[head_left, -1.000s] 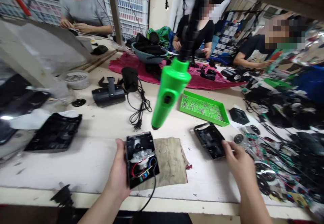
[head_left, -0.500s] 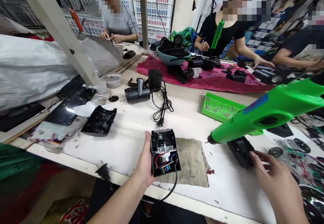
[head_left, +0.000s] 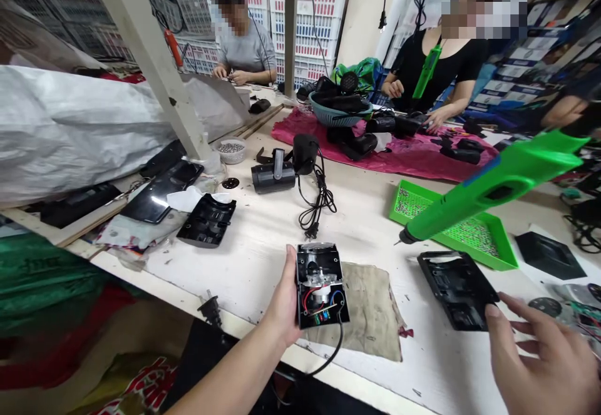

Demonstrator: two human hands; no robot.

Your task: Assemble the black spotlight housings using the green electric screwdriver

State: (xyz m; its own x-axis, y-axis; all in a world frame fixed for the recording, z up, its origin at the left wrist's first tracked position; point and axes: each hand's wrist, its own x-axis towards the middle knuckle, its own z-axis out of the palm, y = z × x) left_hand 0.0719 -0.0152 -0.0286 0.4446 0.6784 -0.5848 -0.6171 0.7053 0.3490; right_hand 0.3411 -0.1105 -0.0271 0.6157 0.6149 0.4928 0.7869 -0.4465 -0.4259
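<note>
My left hand is closed around a black housing half, its open inside facing up. Inside it sit a white motor, red and blue wires and a small circuit board; a black cord runs from its lower right corner. At the right, my right hand pinches the near right corner of another black housing half, hollow side showing. Whether that half is lifted off the table, I cannot tell. A green electric screwdriver hangs above it, its bit pointing down to the left.
A green tray of small screws stands behind the right-hand housing. A grey cloth lies under my left hand's piece. Further back are a black lamp-like device with a cord, and a loose housing half. Two co-workers sit across.
The right-hand housing half has turned so that its hollow inside shows, with my right hand still at its corner. The view has swung left, shifting everything rightward.
</note>
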